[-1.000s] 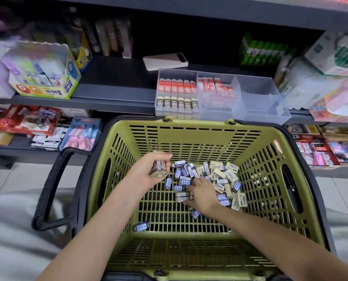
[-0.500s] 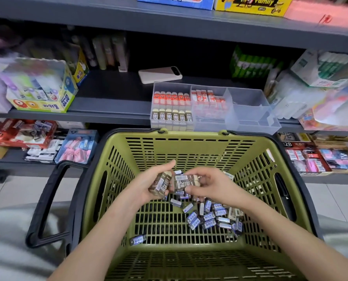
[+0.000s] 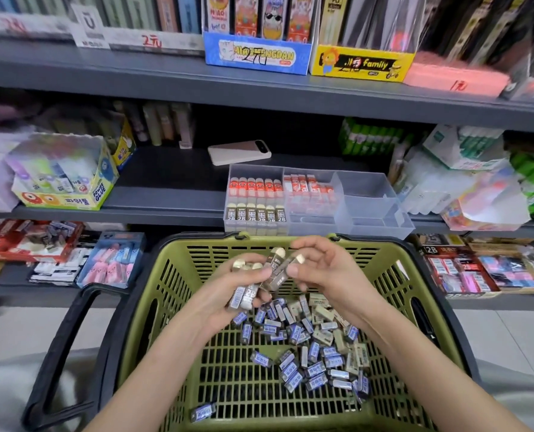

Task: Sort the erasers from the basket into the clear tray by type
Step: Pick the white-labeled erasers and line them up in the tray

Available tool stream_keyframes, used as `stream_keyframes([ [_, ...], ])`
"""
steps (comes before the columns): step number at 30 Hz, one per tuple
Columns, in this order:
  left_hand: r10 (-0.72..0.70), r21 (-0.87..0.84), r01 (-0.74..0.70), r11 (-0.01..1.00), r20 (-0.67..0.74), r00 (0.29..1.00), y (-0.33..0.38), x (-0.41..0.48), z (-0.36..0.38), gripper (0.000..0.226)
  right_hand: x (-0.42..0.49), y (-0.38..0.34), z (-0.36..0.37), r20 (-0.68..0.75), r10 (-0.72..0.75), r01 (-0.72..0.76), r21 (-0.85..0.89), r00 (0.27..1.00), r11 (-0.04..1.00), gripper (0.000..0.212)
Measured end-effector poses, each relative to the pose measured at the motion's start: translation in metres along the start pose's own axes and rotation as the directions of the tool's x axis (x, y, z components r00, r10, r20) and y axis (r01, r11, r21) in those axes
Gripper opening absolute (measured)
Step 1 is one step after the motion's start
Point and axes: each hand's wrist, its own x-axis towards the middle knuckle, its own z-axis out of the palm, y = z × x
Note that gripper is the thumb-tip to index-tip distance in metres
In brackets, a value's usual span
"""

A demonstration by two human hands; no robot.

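Lifted higher over the slotted basket [image 3: 166,269] (green plastic), left hand [image 3: 225,286] grips blocky erasers [image 3: 243,297]; right hand [image 3: 331,272] pinches one.

Brown 2B erasers [image 3: 261,280] above green basket [image 3: 153,307]

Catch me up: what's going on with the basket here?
A person is sorting erasers over a green basket. The left hand grips a bunch of brown 2B erasers; the right hand pinches another 2B eraser beside them. The clear tray on the shelf holds red and 2B rows; its right section looks empty. A loose pile lies in the basket.
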Motion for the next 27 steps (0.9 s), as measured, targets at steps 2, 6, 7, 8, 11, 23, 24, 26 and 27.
stream_keyframes([
  [2,0.095,-0.061,-0.099,0.993,-0.065,0.993,0.012,0.004,-0.004,0.048,0.011,-0.011,-0.002,-0.112,-0.051,0.053,0.019,0.992,0.998,0.035],
  [6,0.356,-0.097,-0.385,0.918,-0.230,0.906,0.040,0.012,-0.023,0.023,0.054,-0.031,0.004,-0.259,-0.159,0.117,-0.169,0.953,0.979,0.021],
  [7,0.401,-0.100,-0.441,0.892,-0.277,0.873,0.046,0.015,-0.028,0.017,0.068,-0.034,0.010,-0.271,-0.181,0.116,-0.240,0.945,0.964,0.018],
  [8,0.432,-0.104,-0.485,0.868,-0.321,0.843,0.051,0.017,-0.032,0.015,0.083,-0.036,0.017,-0.285,-0.196,0.107,-0.299,0.938,0.948,0.016],
  [11,0.450,-0.135,-0.544,0.829,-0.417,0.790,0.057,0.022,-0.043,0.018,0.124,-0.031,0.037,-0.326,-0.203,0.045,-0.433,0.923,0.900,0.015],
  [23,0.350,-0.308,-0.495,0.813,-0.421,0.837,0.057,0.028,-0.053,0.004,0.145,-0.011,0.058,-0.151,-0.143,-0.011,-0.725,0.978,0.688,0.018],
  [24,0.352,-0.299,-0.493,0.817,-0.418,0.837,0.057,0.028,-0.053,0.002,0.145,-0.010,0.058,-0.148,-0.163,0.001,-0.737,0.976,0.676,0.010],
  [26,0.351,-0.278,-0.482,0.831,-0.411,0.841,0.056,0.027,-0.052,0.003,0.146,-0.008,0.058,-0.173,-0.202,-0.005,-0.771,0.964,0.636,0.013],
  [27,0.350,-0.270,-0.478,0.836,-0.408,0.843,0.056,0.027,-0.051,0.005,0.147,-0.008,0.058,-0.186,-0.200,-0.018,-0.773,0.962,0.634,0.019],
])
